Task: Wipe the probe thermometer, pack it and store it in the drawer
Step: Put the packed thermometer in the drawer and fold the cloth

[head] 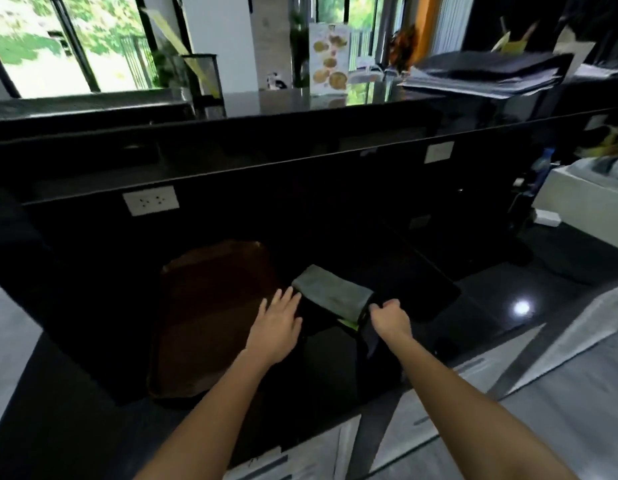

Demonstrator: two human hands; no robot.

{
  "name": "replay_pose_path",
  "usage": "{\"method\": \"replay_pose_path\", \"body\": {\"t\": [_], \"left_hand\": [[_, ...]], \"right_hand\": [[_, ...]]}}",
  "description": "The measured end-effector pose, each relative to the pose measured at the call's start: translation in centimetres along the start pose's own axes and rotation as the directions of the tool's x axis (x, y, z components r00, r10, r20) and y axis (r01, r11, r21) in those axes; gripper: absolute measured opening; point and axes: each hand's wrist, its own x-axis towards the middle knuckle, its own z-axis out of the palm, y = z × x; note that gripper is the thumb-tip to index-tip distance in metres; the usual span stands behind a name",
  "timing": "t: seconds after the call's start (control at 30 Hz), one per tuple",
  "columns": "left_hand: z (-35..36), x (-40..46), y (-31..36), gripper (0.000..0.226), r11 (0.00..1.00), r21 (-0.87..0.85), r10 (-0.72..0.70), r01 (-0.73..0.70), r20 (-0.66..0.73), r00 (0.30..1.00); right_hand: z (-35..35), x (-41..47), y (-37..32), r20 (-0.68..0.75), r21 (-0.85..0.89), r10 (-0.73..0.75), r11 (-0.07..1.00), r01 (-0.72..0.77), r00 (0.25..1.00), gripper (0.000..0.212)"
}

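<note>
A folded grey cloth point(330, 292) lies on the black counter point(92, 341) in the middle of the head view. My right hand point(390, 318) is curled at the cloth's right end and grips a dark, flat object point(368, 336) there; a sliver of yellow-green point(347, 323) shows beneath the cloth. Whether this is the probe thermometer or its case I cannot tell. My left hand point(279, 323) hovers with fingers straight just left of the cloth, over the dark surface.
A brown tray point(203, 323) lies on the counter left of my hands. A dark tablet-like slab point(418, 289) lies right of the cloth. A raised black ledge with a white socket point(150, 201) runs behind. Grey drawer fronts point(439, 410) sit below the counter edge.
</note>
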Motion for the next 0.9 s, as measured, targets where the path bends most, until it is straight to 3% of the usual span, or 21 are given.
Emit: {"method": "replay_pose_path", "body": {"t": [0.13,0.3,0.43,0.53,0.6,0.73,0.9], "left_hand": [[0.5,7.4,0.2,0.059,0.997,0.051,-0.06,0.055,0.093,0.994],[2.9,14.4,0.2,0.063,0.986,0.09,-0.151,0.137,0.172,0.973],[5.0,17.2,0.0,0.065,0.974,-0.079,-0.185,0.211,0.254,0.95],[5.5,17.9,-0.5,0.068,0.969,-0.095,-0.198,0.23,0.267,0.943],[5.5,18.3,-0.6,0.075,0.96,-0.103,-0.222,0.26,0.287,0.932],[4.4,18.2,-0.6,0.087,0.868,-0.34,-0.24,0.361,0.35,0.906],[1.9,15.2,-2.8,0.067,0.737,-0.551,-0.318,0.391,0.227,0.92]], "right_hand": [[1.1,3.1,-2.0,0.069,-0.055,0.047,0.998,-0.043,0.996,0.073],[1.5,6.6,-3.2,0.049,-0.121,0.096,0.989,-0.09,0.994,0.09],[1.3,9.2,-1.8,0.148,-0.07,0.114,0.992,-0.105,0.982,0.078],[1.2,10.0,-0.9,0.208,0.031,0.063,0.997,-0.071,0.976,0.057],[1.2,10.4,-0.6,0.202,0.096,0.031,0.994,-0.051,0.979,0.053],[0.6,10.7,-1.2,0.123,0.244,-0.051,0.969,0.02,0.991,0.054],[0.5,10.9,-4.8,0.07,0.355,-0.164,0.926,0.129,0.984,0.039]]}}
